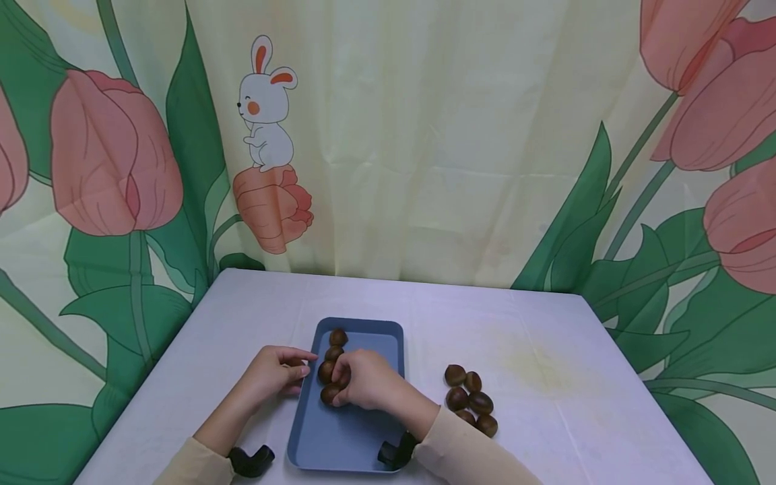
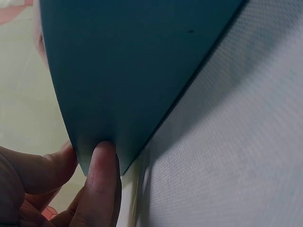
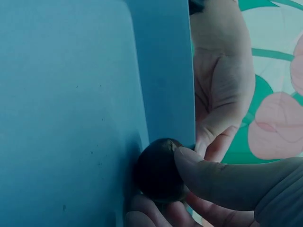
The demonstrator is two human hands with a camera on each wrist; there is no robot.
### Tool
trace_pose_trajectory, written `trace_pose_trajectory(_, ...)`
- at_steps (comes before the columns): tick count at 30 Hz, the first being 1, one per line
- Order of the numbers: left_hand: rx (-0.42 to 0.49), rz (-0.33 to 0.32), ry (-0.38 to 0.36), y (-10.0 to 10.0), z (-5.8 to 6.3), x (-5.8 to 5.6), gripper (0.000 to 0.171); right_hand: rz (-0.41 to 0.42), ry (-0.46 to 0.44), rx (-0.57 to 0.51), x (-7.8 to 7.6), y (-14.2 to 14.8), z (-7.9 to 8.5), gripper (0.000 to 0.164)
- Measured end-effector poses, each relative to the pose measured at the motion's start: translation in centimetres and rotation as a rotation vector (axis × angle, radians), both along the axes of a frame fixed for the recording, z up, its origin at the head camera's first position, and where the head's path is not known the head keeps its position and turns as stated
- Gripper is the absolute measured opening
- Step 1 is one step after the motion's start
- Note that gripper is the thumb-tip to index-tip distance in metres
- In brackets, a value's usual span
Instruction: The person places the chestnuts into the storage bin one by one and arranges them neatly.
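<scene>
In the head view a blue tray (image 1: 345, 438) lies lengthwise on the table, with a row of brown chestnuts (image 1: 338, 337) along its left wall. At the near end of that row my right hand (image 1: 371, 382) pinches a chestnut (image 3: 161, 170) between thumb and fingers, low against the side wall. My left hand (image 1: 275, 370) is at the tray's left side, outside the wall. Its thumb and fingertips touch the rim, and one finger (image 2: 102, 163) lies on the outer wall in the left wrist view. Part of the row is hidden behind my right fingers.
Several more chestnuts (image 1: 469, 397) lie grouped on the white tablecloth (image 1: 545, 431), right of the tray. Black wrist-worn pieces (image 1: 251, 462) show near both sleeves. Behind the table hangs a curtain (image 1: 418, 135) printed with tulips and a rabbit.
</scene>
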State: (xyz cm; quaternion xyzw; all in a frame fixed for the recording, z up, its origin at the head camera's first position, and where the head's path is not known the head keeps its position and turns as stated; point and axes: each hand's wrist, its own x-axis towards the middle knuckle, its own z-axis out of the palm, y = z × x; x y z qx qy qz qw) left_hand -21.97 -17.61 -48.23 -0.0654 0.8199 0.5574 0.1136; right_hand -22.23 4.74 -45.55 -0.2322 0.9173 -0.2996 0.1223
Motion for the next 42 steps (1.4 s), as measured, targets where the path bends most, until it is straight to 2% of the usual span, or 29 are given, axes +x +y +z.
trace_pose_trajectory(6,-0.001,-0.003,0.000,0.0,0.1,0.0,0.026,0.002,-0.030,-0.028,-0.1,0.2,0.2,0.028)
trace_pose_trajectory(15,-0.007,0.006,-0.015,0.0,0.2,0.0,0.026,0.050,-0.030,-0.026,-0.3,0.0,-0.2,0.028)
trace_pose_trajectory(21,-0.005,0.002,-0.013,0.0,0.1,-0.1,0.026,0.039,-0.052,-0.039,-0.2,-0.3,-0.1,0.026)
trace_pose_trajectory(29,-0.006,0.006,0.000,-0.1,0.1,0.0,0.026,0.062,0.003,-0.009,0.2,-1.0,-0.3,0.027)
trace_pose_trajectory(42,-0.006,0.011,-0.013,0.0,0.0,0.0,0.026,0.041,-0.137,-0.107,0.5,-1.3,-0.4,0.024)
